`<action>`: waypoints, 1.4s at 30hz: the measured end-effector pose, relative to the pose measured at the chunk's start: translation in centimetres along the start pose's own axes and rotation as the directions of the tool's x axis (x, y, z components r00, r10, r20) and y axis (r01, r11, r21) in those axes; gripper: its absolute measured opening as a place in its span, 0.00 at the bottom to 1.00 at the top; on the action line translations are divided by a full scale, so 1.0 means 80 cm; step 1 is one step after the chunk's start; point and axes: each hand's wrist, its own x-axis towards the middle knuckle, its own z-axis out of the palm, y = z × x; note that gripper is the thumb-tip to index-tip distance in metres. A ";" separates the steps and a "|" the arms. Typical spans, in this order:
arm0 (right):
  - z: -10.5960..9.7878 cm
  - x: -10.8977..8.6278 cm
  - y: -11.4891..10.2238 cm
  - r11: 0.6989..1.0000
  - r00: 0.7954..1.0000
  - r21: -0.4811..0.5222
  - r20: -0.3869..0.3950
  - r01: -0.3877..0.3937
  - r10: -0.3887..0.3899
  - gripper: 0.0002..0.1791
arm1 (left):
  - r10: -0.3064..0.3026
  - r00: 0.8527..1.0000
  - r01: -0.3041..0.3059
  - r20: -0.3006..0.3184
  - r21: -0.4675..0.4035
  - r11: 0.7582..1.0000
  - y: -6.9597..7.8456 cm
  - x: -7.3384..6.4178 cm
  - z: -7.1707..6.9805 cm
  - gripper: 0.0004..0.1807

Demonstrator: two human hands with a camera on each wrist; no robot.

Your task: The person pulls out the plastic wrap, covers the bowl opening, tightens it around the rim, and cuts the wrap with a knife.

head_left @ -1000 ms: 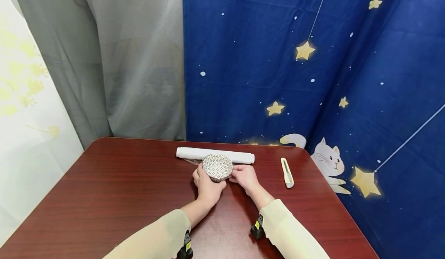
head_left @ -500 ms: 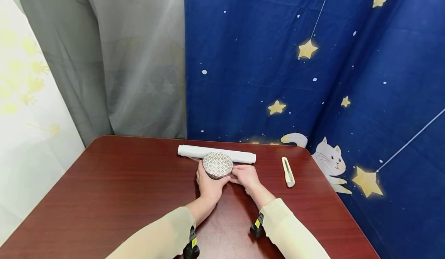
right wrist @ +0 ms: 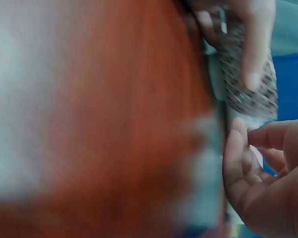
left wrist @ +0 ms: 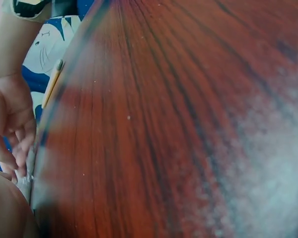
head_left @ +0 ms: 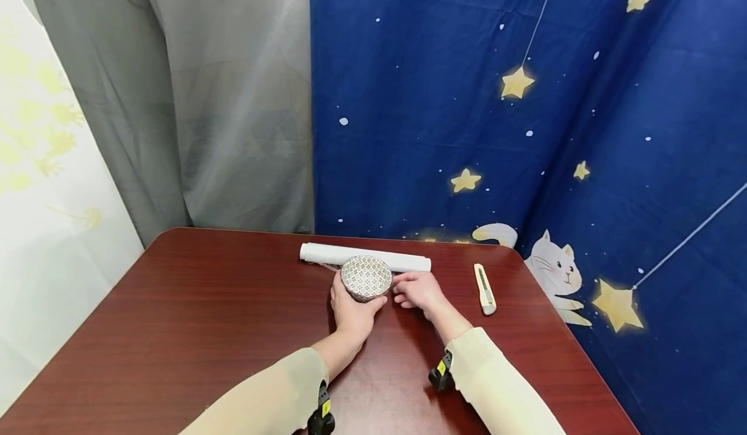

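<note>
My left hand [head_left: 353, 313] grips a small round bowl [head_left: 366, 278] with a brown-and-white lattice pattern, mouth upward, its thumb along the near side. In the right wrist view the bowl [right wrist: 238, 64] narrows toward the table and the left thumb lies over its wall. My right hand [head_left: 418, 290] is just right of the bowl, index finger reaching toward its rim. Its thumb and fingertips [right wrist: 237, 130] come close together beside the bowl; I cannot tell whether they pinch anything. Behind the bowl lies a white roll [head_left: 327, 254], with a strip of clear film [head_left: 328, 267] showing at its near edge.
A cream utility knife [head_left: 485, 290] lies on the dark red table [head_left: 222, 318], right of the hands. Grey and blue star-patterned curtains [head_left: 408, 98] hang behind the table's far edge. Both sleeves carry black wrist cameras [head_left: 440, 371].
My right hand has drawn slightly back to the right from the bowl's side, and its fingers lie differently. My left hand keeps its grip on the bowl, having shifted slightly early on.
</note>
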 end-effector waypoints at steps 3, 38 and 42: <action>-0.013 0.010 -0.010 0.988 0.995 -0.151 -0.084 0.044 -0.057 0.13 | -0.004 1.000 0.004 0.008 -0.001 1.000 0.000 0.001 -0.001 0.65; -0.037 0.059 -0.011 0.549 0.979 -0.836 -0.117 -0.008 -0.165 0.25 | 0.081 0.984 -0.089 0.157 0.048 0.995 -0.005 -0.004 -0.035 0.64; -0.041 0.056 -0.011 0.563 0.981 -0.826 -0.119 -0.012 -0.153 0.25 | 0.089 0.977 -0.099 0.196 0.041 0.994 -0.007 0.001 -0.042 0.64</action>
